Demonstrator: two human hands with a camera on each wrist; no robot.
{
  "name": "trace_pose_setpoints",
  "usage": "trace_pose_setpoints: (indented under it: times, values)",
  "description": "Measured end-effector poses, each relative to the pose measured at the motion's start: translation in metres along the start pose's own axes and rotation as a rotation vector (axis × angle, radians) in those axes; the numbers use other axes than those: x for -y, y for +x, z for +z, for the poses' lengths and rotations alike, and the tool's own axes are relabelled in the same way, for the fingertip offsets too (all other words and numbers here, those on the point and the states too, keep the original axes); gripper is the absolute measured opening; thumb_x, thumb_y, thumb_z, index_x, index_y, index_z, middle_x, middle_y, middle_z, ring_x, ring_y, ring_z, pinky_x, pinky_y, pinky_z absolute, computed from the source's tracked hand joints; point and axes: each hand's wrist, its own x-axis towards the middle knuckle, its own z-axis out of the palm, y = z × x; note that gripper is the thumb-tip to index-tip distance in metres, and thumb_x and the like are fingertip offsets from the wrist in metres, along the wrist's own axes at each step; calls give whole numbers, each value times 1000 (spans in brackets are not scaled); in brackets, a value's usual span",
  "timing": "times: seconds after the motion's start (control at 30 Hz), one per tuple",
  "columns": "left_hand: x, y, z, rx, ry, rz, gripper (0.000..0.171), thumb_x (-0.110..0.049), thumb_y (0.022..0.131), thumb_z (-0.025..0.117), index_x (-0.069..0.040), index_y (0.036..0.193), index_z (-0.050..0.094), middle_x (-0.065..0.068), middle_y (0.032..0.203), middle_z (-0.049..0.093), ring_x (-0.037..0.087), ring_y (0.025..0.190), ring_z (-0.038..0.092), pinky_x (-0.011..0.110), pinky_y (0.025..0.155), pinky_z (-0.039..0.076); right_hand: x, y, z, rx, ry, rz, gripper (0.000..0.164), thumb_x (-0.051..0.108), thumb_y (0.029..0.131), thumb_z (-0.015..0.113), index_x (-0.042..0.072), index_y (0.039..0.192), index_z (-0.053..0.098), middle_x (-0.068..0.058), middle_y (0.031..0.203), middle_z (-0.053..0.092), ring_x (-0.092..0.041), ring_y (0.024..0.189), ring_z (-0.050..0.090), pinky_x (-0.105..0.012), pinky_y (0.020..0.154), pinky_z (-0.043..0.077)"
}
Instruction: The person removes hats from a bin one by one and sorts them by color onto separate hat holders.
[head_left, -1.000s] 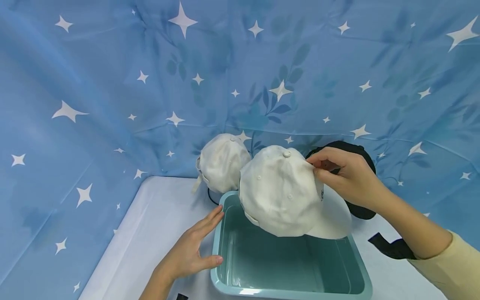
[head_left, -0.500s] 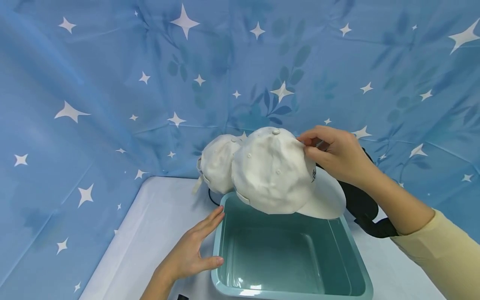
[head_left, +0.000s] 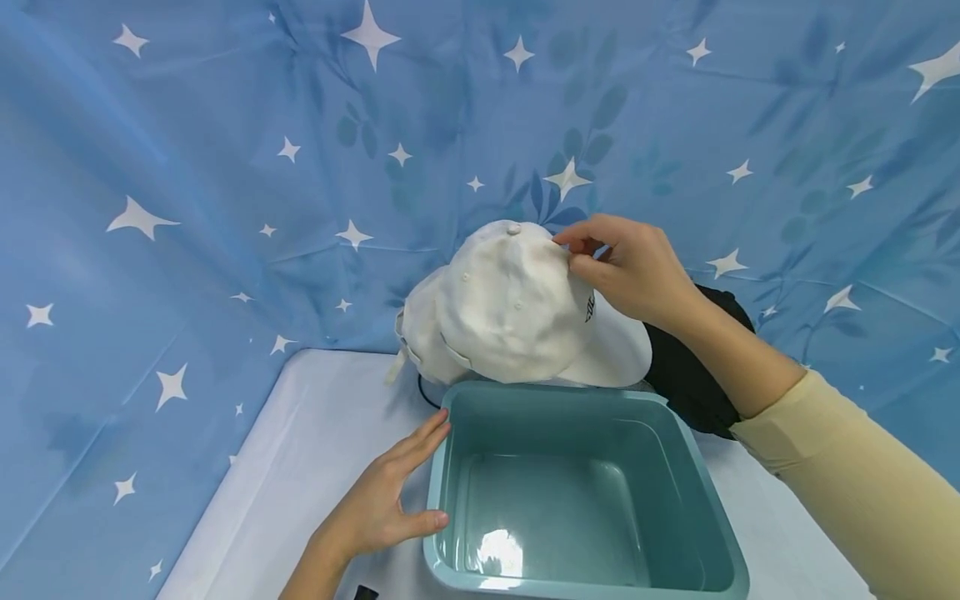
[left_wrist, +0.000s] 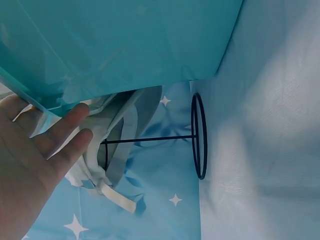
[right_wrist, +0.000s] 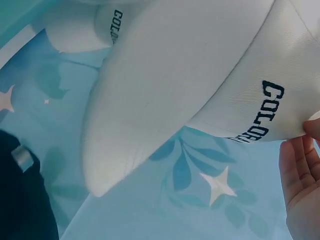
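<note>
My right hand (head_left: 626, 267) pinches a white baseball cap (head_left: 517, 308) near the front of its crown. The cap is held up behind the back rim of a teal plastic bin (head_left: 547, 393), brim to the right. Dark letters reading "COLOR…" show on its front in the right wrist view, where the fingers (right_wrist: 298, 160) grip the fabric's edge. A second white cap (head_left: 422, 321) sits on a thin black wire stand (left_wrist: 199, 137), partly hidden behind the held cap. With fingers straight and spread, my left hand (head_left: 382, 500) rests against the bin's left rim.
A black cap (head_left: 693, 367) stands at the back right, partly covered by my right forearm. A blue star-patterned cloth (head_left: 225, 208) hangs behind the white-covered table (head_left: 262, 475). A small black piece (head_left: 366, 592) lies at the front edge of view.
My right hand has lifted the white cap up and left, from over the bin to behind its back rim, overlapping the second white cap. My left hand has stayed at the rim.
</note>
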Motion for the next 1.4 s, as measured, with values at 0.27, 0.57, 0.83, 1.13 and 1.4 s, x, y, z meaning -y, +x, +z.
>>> trace_pose_setpoints:
  times: [0.27, 0.57, 0.83, 1.13, 1.4]
  values:
    - [2, 0, 0, -5, -12, 6, 89, -54, 95, 70, -14, 165, 34, 5, 173, 25, 32, 153, 36, 70, 105, 44, -4, 19, 21, -11, 33, 21, 32, 5, 101, 57, 12, 122, 79, -2, 104, 72, -14, 87, 60, -24, 69, 48]
    - [1, -2, 0, -12, 6, 9, 90, -56, 94, 71, -13, 165, 36, 4, 173, 26, 31, 153, 36, 65, 107, 44, -10, 32, 42, -66, 75, 74, 30, 5, 100, 58, 11, 121, 78, -4, 102, 69, -21, 97, 68, -34, 64, 42]
    - [3, -2, 0, -19, 16, 23, 90, -52, 93, 73, -12, 164, 36, 5, 172, 26, 31, 152, 37, 65, 107, 44, -17, 39, 63, -109, 77, 43, 30, 1, 99, 58, 10, 119, 79, -6, 99, 68, -24, 89, 67, -34, 64, 42]
    - [3, 0, 0, -15, 27, 20, 89, -56, 93, 71, -17, 165, 35, 4, 172, 27, 32, 152, 38, 66, 107, 44, -21, 40, 81, -116, 85, 51, 30, 1, 98, 59, 8, 119, 78, -6, 99, 67, -23, 87, 65, -37, 70, 48]
    - [2, -1, 0, -22, 25, 22, 89, -53, 92, 73, -18, 165, 36, 4, 172, 28, 32, 152, 38, 66, 106, 44, -27, 42, 99, -125, 88, 35, 29, 1, 99, 59, 7, 121, 77, -8, 99, 68, -23, 83, 63, -38, 71, 51]
